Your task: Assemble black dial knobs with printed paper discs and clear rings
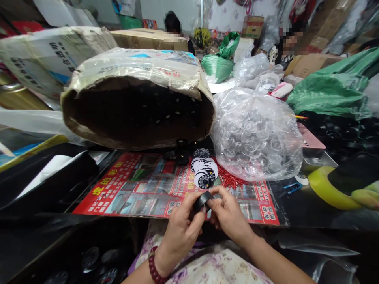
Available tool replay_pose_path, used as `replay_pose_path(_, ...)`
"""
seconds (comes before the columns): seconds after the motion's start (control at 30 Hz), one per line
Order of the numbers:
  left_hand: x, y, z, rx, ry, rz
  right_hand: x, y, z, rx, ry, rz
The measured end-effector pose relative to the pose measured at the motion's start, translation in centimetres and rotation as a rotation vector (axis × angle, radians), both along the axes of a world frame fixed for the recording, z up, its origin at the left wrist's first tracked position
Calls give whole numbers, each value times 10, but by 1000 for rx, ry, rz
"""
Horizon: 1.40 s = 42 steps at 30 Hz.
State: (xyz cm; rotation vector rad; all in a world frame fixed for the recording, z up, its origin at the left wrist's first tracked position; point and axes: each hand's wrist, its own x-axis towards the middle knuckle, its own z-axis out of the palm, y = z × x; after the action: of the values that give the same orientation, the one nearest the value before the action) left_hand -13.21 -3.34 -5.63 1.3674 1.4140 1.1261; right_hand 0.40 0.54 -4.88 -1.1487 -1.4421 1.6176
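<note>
In front of my lap, both hands meet on a small black round plastic case [202, 200]. My left hand [184, 227] grips its left side, with a dark red bead bracelet on the wrist. From the other side, the fingers of my right hand [230, 216] pinch the case's right edge. The inside of the case is turned too far away to see. Just beyond my fingers lies a fanned stack of black-and-white printed dials [205, 177]. A heap of thin red plastic pieces [231, 179], like small pointers, lies right of the dials.
A large carton [139, 65] lies on its side, its dark opening toward me. Beside it sits a clear bag of transparent round covers [254, 142]. A red printed sheet [142, 189] covers the worktop. Yellow tape [322, 189] lies at the right. Two people are at the back.
</note>
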Motion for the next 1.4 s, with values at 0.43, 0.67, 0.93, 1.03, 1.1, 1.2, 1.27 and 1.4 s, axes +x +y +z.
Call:
replay_pose_path(0.43,-6,13,-8,-289,-545,7,33,15,5,206,-253,190)
replay_pose_path(0.67,-2,15,0,-376,-686,27,60,70,-9,774,-967,-119)
replay_pose_path(0.93,-3,13,-12,-334,-506,32,59,69,-15,835,-1036,-43)
replay_pose_path(1.03,-5,21,-8,-348,-583,13,64,67,-14,851,-1032,-28)
replay_pose_path(1.1,-5,28,-2,-354,-691,-12,65,65,-12,857,-1029,-45)
replay_pose_path(1.2,-2,40,4,-339,-853,-14,63,60,-6,866,-1004,-77)
replay_pose_path(1.27,4,48,4,-343,-952,8,58,54,-2,826,-881,-83)
replay_pose_path(1.4,19,64,-4,-410,-1137,16,45,43,-1,599,-514,-37)
